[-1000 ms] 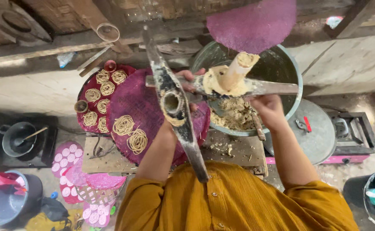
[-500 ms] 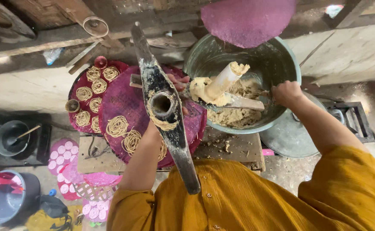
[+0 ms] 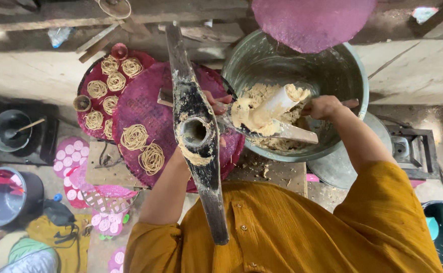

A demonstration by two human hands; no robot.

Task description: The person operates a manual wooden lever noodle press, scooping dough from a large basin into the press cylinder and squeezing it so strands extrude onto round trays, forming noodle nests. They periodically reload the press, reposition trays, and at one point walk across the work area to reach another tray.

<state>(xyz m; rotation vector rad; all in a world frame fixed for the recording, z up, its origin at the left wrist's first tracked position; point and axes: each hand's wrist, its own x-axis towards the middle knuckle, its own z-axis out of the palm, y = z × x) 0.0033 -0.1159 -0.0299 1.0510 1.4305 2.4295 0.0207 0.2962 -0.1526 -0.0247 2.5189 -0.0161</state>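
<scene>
Rough wooden boards and a dirt floor lie beneath everything I see from the head view. Central is the wooden noodle press (image 3: 197,132), its long axis running from top to bottom of the view, its empty barrel ringed with dough; its pale plunger arm (image 3: 277,108) slants off toward the metal dough basin (image 3: 262,65). My left hand (image 3: 216,105) lies just beside the barrel, its fingers wrapped round the press. My right hand (image 3: 324,106) is further out, inside the basin over the dough (image 3: 254,98); its fingers are curled shut, on a handle I think. Noodle coils (image 3: 144,147) sit on the purple woven mat (image 3: 145,108) to the left. Half a second ago the right hand was nearer the rim; it has moved inward, and the plunger has tilted lower.
</scene>
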